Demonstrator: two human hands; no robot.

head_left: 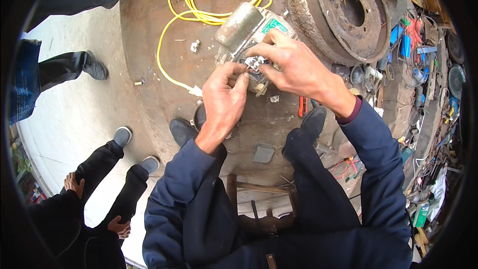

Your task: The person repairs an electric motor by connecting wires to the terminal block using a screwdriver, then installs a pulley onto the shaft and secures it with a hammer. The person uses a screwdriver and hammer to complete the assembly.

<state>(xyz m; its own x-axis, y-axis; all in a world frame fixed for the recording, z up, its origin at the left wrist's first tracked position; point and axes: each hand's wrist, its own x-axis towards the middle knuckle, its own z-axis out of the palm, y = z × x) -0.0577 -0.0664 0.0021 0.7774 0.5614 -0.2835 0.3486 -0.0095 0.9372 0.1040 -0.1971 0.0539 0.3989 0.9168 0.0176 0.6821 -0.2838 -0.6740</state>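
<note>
An electric motor with a rounded metal housing and a green label plate lies on the ground ahead of me. Over its near end, a small silvery-white part is between my hands. My right hand comes from the right, its thumb and fingers closed around that part. The thumb and forefinger of my left hand are pinched together at the part's lower left side. What these left fingertips grip is too small to make out. Beneath my hands, the motor's end is partly hidden.
A coiled yellow cable lies left of the motor, its plug near my left wrist. At right stands a rusty wheel rim. Red-handled pliers lie by my right shoe. Bystanders' legs are at left; mixed scrap fills the right side.
</note>
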